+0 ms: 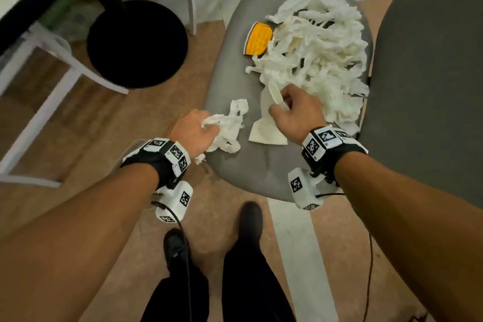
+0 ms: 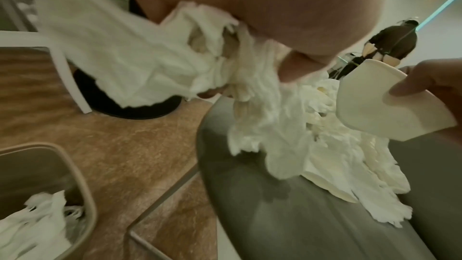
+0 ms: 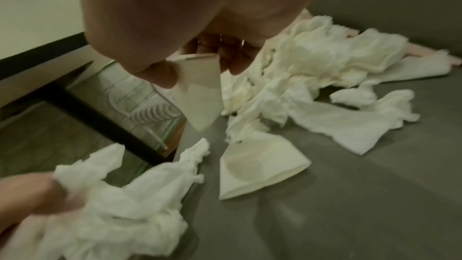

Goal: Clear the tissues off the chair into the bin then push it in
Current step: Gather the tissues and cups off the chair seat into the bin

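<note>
Only the left wrist view shows the beige plastic bin on the floor left of the grey upholstered chair, with white tissue already inside. The head view alone shows an orange paper label at the far side of the loose pile of white tissues on the seat. The left hand, over the seat's near left edge, clutches a crumpled white tissue wad. The right hand, knuckles up, pinches a flattened cream paper cup.
</note>
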A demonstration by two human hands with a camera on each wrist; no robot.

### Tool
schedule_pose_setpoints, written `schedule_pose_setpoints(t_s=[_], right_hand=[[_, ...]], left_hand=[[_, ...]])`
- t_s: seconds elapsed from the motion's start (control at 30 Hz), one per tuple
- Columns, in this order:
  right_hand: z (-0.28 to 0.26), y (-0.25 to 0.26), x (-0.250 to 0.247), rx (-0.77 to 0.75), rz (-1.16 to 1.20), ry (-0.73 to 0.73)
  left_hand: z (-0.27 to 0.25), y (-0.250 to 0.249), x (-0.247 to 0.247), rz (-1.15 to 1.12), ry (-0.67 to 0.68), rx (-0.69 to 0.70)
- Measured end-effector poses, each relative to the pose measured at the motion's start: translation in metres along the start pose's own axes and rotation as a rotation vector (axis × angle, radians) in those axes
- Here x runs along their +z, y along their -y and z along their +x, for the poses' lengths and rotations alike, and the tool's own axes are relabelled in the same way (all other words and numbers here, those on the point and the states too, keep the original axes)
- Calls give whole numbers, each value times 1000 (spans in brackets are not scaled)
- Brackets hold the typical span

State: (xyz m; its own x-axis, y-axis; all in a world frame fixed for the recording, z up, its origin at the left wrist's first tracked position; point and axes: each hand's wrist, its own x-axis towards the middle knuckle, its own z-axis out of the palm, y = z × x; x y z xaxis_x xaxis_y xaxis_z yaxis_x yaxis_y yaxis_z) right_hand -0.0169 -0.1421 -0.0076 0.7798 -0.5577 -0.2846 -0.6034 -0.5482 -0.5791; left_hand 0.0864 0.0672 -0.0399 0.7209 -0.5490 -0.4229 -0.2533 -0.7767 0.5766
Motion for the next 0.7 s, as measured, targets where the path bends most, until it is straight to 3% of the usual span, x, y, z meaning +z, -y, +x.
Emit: schedule_pose_setpoints(t_s=[0.2,0.33,0.4,0.53,0.7], right_hand=[[-2,38,57,-110,-35,224],[-1,62,92,-179,-224,615],[-4,76,114,-204,-306,728],[-17,99,167,-132,-274,772],[-34,104,244,-132,-398,760]], left_hand=[[-26,42,-24,48,14,-68],[-40,67,-37,69,-13,-147],[-40,80,-38,58,2,-176],[-41,113,-35,-80,-39,-276],[-51,180,-32,-150,-149,-365]])
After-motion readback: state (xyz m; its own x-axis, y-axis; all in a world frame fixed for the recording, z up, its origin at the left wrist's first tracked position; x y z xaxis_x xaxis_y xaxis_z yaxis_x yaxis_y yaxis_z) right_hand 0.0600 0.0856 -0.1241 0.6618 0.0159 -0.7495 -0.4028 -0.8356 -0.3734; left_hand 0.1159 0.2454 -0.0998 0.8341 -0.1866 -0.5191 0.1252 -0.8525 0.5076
